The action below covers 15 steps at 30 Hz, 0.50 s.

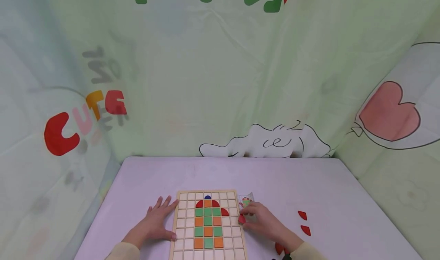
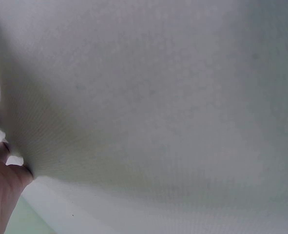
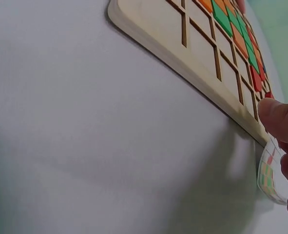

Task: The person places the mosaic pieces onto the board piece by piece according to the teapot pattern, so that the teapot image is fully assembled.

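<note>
A wooden grid board (image 1: 181, 223) lies on the table, bearing green and orange squares, red quarter-circle pieces and a blue piece (image 1: 207, 197) near its top. My left hand (image 1: 156, 220) has its fingers spread, with fingertips and thumb at the board's left edge. Between thumb and fingers, my right hand (image 1: 262, 222) pinches a red quarter-circle piece (image 1: 241, 219) over the board's right edge. In the right wrist view my thumb (image 3: 278, 119) covers most of that piece. Only fingers (image 2: 9, 175) show at the left border of the left wrist view.
A small pattern card (image 1: 245, 199) lies against the board's upper right, partly behind my right hand. Loose red quarter-circle pieces (image 1: 305, 230) are on the table to the right, with others (image 1: 279, 248) beside my right wrist. A printed curtain (image 1: 192, 99) hangs behind the table (image 1: 154, 172).
</note>
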Motion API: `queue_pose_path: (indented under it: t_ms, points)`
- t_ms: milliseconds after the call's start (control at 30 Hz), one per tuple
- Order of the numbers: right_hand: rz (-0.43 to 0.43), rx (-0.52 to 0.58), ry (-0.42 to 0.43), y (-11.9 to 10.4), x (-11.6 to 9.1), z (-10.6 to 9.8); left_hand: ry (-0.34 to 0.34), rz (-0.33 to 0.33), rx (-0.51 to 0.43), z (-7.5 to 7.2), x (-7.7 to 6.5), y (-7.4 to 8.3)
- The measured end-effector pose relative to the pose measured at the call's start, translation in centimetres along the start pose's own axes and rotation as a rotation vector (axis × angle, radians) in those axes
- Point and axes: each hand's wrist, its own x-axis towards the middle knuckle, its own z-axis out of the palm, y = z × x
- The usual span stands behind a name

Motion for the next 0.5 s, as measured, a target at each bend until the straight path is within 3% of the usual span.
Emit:
queue_pose_path:
  t_ms: [500]
  points:
    - [-0.050,-0.068,-0.063,-1.0,1.3,0.9,0.006,0.008,0.001,0.1,0.0,-0.1]
